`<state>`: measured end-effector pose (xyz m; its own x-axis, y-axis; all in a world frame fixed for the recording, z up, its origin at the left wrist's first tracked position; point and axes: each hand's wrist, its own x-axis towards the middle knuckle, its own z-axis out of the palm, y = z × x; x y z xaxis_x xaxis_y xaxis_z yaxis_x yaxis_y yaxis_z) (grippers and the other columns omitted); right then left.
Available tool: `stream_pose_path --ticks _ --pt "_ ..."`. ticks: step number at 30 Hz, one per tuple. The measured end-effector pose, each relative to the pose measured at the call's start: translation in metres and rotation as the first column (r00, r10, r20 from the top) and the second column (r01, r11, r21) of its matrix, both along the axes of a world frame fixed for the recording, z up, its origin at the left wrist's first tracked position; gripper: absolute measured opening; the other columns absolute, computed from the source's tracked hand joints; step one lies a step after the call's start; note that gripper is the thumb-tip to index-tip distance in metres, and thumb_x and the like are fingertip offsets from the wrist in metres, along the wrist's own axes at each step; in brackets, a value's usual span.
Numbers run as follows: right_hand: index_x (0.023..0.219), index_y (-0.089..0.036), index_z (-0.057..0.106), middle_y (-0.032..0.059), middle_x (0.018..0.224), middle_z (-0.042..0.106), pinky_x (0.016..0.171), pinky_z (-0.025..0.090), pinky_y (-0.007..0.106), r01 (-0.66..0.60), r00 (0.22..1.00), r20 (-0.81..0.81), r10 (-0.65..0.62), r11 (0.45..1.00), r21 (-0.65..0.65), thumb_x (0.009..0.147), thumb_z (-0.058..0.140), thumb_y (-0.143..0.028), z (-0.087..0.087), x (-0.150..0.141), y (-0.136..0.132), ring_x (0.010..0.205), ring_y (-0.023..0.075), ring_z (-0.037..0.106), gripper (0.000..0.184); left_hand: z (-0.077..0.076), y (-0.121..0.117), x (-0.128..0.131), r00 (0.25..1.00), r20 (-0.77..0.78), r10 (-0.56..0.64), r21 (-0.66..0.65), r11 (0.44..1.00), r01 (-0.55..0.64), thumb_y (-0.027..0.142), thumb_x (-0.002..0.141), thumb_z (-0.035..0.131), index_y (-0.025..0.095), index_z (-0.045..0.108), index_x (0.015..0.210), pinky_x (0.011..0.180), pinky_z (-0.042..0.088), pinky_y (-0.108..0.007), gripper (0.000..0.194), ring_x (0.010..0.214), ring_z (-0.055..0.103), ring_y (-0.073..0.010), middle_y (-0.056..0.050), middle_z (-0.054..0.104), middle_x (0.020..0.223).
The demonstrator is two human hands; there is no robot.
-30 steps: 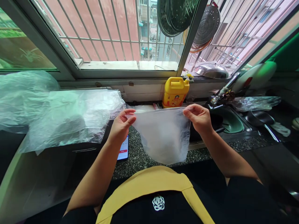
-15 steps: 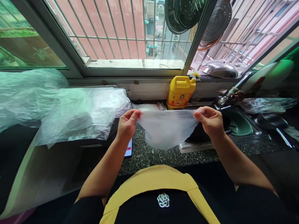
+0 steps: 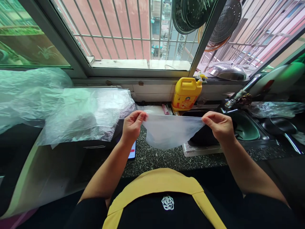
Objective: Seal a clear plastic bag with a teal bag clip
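Note:
A translucent whitish plastic sheet [image 3: 173,131], perhaps a bag or cover, hangs between my two hands above the speckled countertop [image 3: 157,163]. Its top edge is pulled straight, and the lower edge falls in a rounded curve. My left hand [image 3: 132,124] pinches one top corner between thumb and fingers. The opposite corner is pinched by my right hand [image 3: 219,124]. A phone [image 3: 132,151] lies partly hidden behind my left wrist. Behind the sheet, near my right hand, a dark object sits on a clear flat tray or pack [image 3: 202,150].
A yellow jug [image 3: 187,94] with a pump stands by the window wall. On the right are a sink with a green basin [image 3: 249,128], a faucet [image 3: 240,92] and a black pan [image 3: 278,126]. Crumpled clear plastic [image 3: 83,111] covers something at left. Pots and strainers [image 3: 225,22] hang above.
My hands have moved slightly apart, drawing the sheet's top edge tighter. The sheet's lower edge sits a little higher. The whole view has shifted slightly.

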<state>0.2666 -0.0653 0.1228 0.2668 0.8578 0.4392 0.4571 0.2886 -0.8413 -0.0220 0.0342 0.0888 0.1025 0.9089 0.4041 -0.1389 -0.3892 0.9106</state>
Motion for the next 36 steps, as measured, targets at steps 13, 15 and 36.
stream_pose_path --ticks 13,15,36 --pt "0.078 -0.022 0.068 0.0036 0.080 0.068 0.075 0.045 0.032 -0.328 0.768 0.533 0.354 0.933 -0.148 0.068 0.073 -0.039 0.047 -0.065 0.035 0.080 0.0188 0.059 0.021 0.036 -0.021 0.043 0.941 -0.253 -0.226 0.159 0.949 0.270 0.039 0.083 0.057 0.018 0.065 0.071 0.063 0.043 -0.027 0.025 0.063 0.053 -0.0117 -0.001 0.060 0.064" --pt "0.070 -0.020 0.066 0.0019 0.070 0.066 0.066 0.043 0.028 -0.386 0.730 0.532 0.429 0.901 -0.197 0.076 0.065 -0.035 0.044 -0.076 0.045 0.068 0.0142 0.057 0.017 0.038 -0.020 0.043 0.939 -0.228 -0.258 0.146 0.944 0.295 0.042 0.083 0.058 0.019 0.065 0.072 0.063 0.044 -0.027 0.027 0.063 0.054 -0.0119 -0.002 0.061 0.066" --pt "0.066 -0.019 0.063 0.0013 0.064 0.063 0.059 0.044 0.027 -0.333 0.768 0.538 0.348 0.934 -0.127 0.076 0.062 -0.026 0.085 -0.048 0.032 0.060 0.0108 0.054 0.013 -0.158 -0.060 -0.013 0.993 -0.112 0.045 -0.454 0.887 -0.091 0.056 0.062 0.068 0.017 0.061 0.071 0.068 0.043 -0.027 0.041 0.069 0.052 -0.0138 -0.001 0.058 0.070"
